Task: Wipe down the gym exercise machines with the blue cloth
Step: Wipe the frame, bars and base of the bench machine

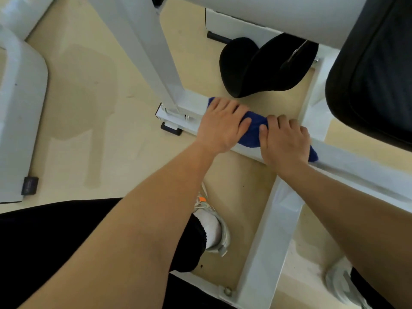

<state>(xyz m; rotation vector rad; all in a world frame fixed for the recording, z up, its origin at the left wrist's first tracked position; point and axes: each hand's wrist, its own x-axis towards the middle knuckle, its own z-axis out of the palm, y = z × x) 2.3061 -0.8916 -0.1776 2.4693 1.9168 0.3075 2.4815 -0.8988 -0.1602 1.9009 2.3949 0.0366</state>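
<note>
Well, off to the left of both hands stands the white base of a neighbouring machine [20, 121], with a black rubber foot [29, 185] at its corner on the pale floor [93, 112]. Nearer, just left of the left hand, a white upright post [145, 52] comes down to a bolted foot plate.

The left hand [223, 126] lies spread on the blue cloth [254, 128], fingers fairly straight, pressing it onto the machine's low white frame bar [356, 172]. The cloth is bunched along that bar, and it shows between the two hands and past the right one. The right hand [285, 141] sits just beside the left, its fingers curled over the cloth and the bar and its thumb laid on the cloth.

Beyond the hands sit two black roller pads [256, 68]. Toward the person, a white crossbar [267, 230] runs back from under the right hand, and a white sneaker [214, 228] stands left of it. Right of the right hand hangs a black seat pad [374, 74].
</note>
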